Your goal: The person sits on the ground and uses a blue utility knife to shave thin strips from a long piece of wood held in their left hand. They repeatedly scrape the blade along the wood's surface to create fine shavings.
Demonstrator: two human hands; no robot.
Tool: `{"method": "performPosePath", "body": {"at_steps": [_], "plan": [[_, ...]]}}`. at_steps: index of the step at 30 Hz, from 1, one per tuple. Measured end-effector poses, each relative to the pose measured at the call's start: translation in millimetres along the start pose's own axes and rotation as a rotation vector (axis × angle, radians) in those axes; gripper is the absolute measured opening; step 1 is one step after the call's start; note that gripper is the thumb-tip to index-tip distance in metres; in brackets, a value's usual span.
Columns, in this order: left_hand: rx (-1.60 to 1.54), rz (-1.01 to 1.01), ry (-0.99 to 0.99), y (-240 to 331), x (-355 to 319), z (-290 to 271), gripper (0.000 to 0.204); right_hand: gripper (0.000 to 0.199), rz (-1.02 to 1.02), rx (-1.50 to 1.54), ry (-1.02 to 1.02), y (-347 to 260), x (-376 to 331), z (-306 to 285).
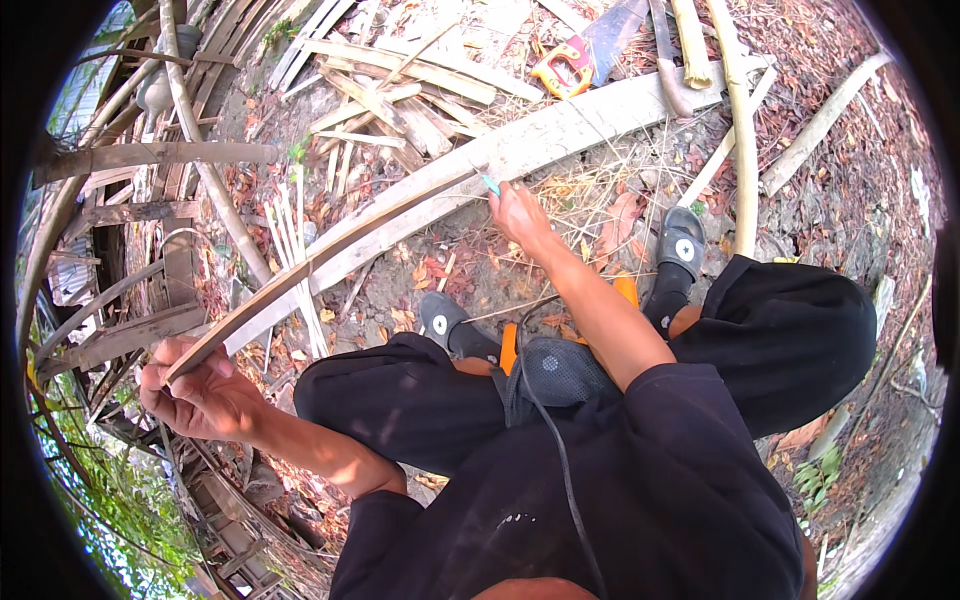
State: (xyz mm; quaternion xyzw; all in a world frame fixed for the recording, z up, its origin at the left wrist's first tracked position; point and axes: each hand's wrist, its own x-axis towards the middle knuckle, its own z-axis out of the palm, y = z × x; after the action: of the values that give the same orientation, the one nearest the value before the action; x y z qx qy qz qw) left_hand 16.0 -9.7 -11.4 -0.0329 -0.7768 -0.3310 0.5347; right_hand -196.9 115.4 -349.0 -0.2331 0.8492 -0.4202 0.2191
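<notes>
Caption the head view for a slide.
Left hand grips a long brown wooden strip; right hand holds a small light blue object near its far end, by a pale wooden plank.

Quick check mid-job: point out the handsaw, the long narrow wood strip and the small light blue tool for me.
Handsaw (605,42): head view, on the blade near the handle.
Long narrow wood strip (330,252): head view, about mid-length.
Small light blue tool (490,184): head view, on its visible body.

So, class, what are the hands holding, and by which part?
The left hand holds a long wooden strip by its left end; the right hand holds a small blue tool of unclear kind, its gripped part hidden.
</notes>
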Motion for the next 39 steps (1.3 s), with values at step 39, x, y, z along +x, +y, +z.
{"method": "performPosePath", "body": {"at_steps": [39], "plan": [[0.022, 0.022, 0.001, 3.3, -8.1, -13.8, 0.034, 0.045, 0.132, 0.134, 0.038, 19.1, -16.1, -5.3]]}}
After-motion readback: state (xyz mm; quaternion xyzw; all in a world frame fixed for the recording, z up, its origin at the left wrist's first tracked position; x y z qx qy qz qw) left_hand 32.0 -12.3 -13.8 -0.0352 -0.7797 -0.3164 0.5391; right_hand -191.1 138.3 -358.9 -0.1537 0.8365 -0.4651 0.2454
